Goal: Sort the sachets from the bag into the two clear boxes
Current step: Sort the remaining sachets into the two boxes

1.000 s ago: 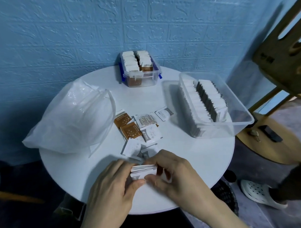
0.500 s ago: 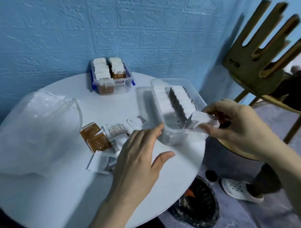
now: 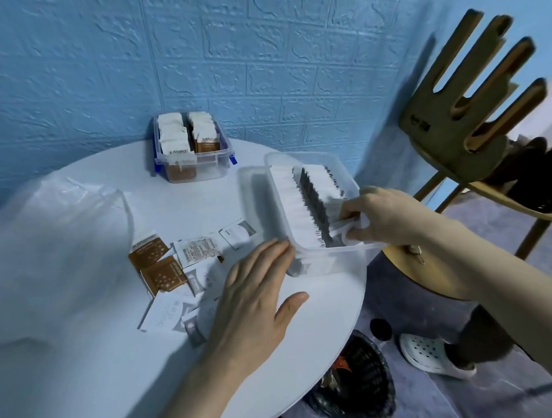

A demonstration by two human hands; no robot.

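A large clear box [image 3: 275,169] at the table's right edge holds rows of white and dark sachets. My right hand [image 3: 381,216] grips a small stack of white sachets [image 3: 342,230] at the near end of the box's rows. My left hand [image 3: 255,291] lies flat with straight fingers, its fingertips touching the box's near left corner. Loose brown sachets [image 3: 156,266] and white sachets [image 3: 165,309] lie on the table beside that hand. A small clear box [image 3: 224,160] of brown-and-white sachets stands at the back. The crumpled clear bag [image 3: 51,257] lies at the left.
The round white table [image 3: 318,304] stands against a blue brick-pattern wall. A wooden hand-shaped chair [image 3: 471,114] is at the right. A dark wicker basket [image 3: 353,384] and a white clog [image 3: 430,356] are on the floor below the table edge.
My right hand has carried the stack of white sachets from the table's front into the large box. My left hand let go of the stack and reached the box's corner.
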